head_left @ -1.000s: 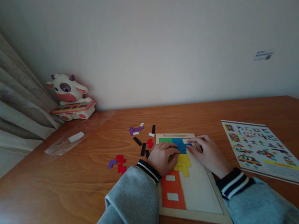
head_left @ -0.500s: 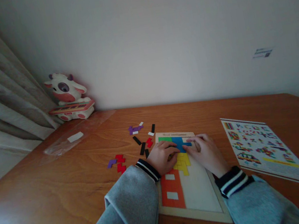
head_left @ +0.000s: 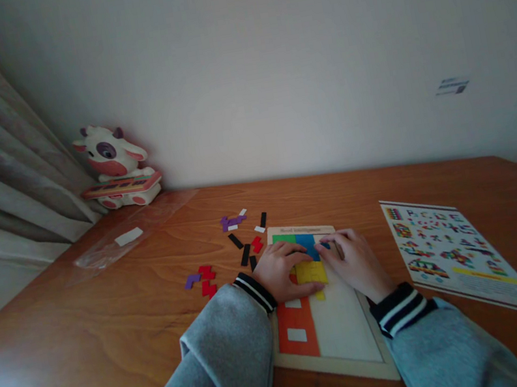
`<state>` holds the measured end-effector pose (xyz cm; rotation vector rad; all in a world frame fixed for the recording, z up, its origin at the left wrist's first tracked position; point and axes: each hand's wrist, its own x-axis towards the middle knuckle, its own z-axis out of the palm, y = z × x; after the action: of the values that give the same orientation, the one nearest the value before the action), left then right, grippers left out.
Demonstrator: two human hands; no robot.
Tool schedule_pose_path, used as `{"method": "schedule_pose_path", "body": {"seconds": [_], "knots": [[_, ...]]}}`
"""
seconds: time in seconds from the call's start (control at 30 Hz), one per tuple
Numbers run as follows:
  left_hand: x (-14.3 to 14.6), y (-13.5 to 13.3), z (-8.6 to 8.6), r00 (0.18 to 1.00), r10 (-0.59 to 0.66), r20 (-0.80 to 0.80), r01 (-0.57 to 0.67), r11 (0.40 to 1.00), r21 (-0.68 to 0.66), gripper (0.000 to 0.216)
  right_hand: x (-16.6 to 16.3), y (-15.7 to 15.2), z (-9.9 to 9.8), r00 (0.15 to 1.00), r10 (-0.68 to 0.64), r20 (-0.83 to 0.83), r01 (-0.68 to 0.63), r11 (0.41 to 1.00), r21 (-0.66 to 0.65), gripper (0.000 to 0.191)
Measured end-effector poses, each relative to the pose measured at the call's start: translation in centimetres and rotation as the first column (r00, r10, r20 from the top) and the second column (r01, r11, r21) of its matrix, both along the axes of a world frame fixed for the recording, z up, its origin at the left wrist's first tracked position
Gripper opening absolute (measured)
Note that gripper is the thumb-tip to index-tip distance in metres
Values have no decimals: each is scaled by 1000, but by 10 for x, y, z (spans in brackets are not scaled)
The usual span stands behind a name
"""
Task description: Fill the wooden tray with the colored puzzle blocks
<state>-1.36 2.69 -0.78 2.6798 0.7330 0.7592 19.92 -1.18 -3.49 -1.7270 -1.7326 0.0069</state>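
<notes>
My open left hand (head_left: 282,273) lay flat on the yellow wooden puzzle pieces (head_left: 311,272), steadying them in the pale wooden tray (head_left: 335,372), while my open right hand (head_left: 354,263) pressed the blue wooden tile (head_left: 307,243) just beyond them.

Grey sleeves (head_left: 226,357); black cuffs (head_left: 254,292), white-striped

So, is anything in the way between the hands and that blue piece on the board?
Nothing visible. The left hand and the right hand both have fingertips on the blue piece, at the far end of the board; the yellow pieces lie beside it, not over it.
</notes>
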Motion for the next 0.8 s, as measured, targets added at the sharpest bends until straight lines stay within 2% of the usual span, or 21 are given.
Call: {"method": "schedule_pose_path", "body": {"seconds": [0.1,0.23,0.3,0.47,0.6,0.7,0.8], "knots": [[0,1,-2,1000,-2,2,2,1000,-4,52,2,-2,3,999,33,-1,-33,999,-19,35],[-2,3,-5,1000,-8,16,8,1000,4,41,11,-4,6,977,208,-41,-211,973,-96,47],[-2,3,-5,1000,-9,16,9,1000,1,41,14,-5,7,966,247,-69,-254,960,-120,51],[-1,2,-5,1000,-17,3,17,1000,3,43,11,-5,7,971,225,-81,-232,968,-95,52],[-2,0,-3,1000,-19,-9,19,1000,13,37,12,-2,4,975,196,-102,-199,980,-12,35],[-3,-2,-1,1000,-15,-15,15,1000,23,32,16,0,1,988,144,-58,-142,989,43,32],[-4,-5,-2,1000,-12,-25,13,999,34,31,20,1,-2,990,140,11,-140,990,28,33]]}}
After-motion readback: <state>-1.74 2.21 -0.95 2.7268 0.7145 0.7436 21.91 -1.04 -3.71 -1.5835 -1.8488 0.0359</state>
